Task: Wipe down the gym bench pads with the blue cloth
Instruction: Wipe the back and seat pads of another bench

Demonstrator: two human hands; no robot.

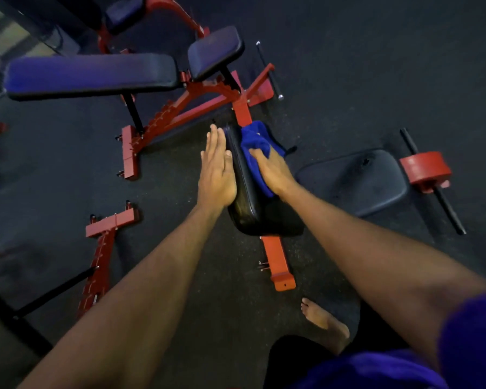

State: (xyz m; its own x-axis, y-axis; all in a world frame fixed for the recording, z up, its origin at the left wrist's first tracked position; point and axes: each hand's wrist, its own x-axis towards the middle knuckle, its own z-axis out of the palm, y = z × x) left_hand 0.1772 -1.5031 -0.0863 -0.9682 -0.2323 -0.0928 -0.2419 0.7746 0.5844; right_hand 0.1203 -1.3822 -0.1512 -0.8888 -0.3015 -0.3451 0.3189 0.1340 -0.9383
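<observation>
Stood on edge in the middle, black pad point(246, 192), squeezed between left hand point(218, 175) flat on one face and right hand point(274, 171) with blue cloth point(254, 141) on the other. Blocked beyond by red bench frame point(208, 99) and its long pad point(90, 75). Hemmed to the right by loose seat pad point(357, 182) and red weight plate point(425, 171). Open dark floor point(376, 66) farther right and between the forearms.

Blue cloth point(254, 148), bunched, lies centre frame against the right face of a black bench pad point(243, 189) tilted up on edge over a red frame; two more dark pads, long point(90, 75) and short point(215, 51), upper left.
</observation>
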